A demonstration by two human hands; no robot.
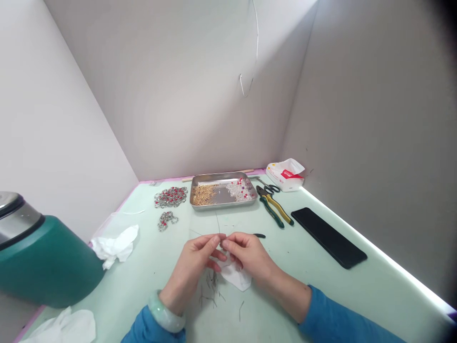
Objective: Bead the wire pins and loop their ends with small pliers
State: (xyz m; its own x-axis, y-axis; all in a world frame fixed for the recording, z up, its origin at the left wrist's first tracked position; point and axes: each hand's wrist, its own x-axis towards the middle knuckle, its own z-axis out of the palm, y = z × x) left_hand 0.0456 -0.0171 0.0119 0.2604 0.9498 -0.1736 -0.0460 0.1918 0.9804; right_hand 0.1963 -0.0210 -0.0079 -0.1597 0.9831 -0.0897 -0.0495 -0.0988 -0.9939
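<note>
My left hand (200,255) and my right hand (248,252) meet tip to tip above the table, both closed in a pinch. A thin dark wire (217,223) sticks up from my left fingertips. What sits between my right thumb and finger is hidden. Below the hands lies a crumpled white tissue (236,278), with several short wire pieces (213,282) scattered to its left. Just beyond my right hand, a small dark curved tool (260,236) is partly covered.
A metal tray (223,206) holds gold and clear-and-red beads. Red-beaded chains (171,196) lie left of it; pliers (274,207), scissors (272,188), a white box (285,175) and a black phone (328,237) lie right. A green bottle (53,262) stands at left near tissues (116,244).
</note>
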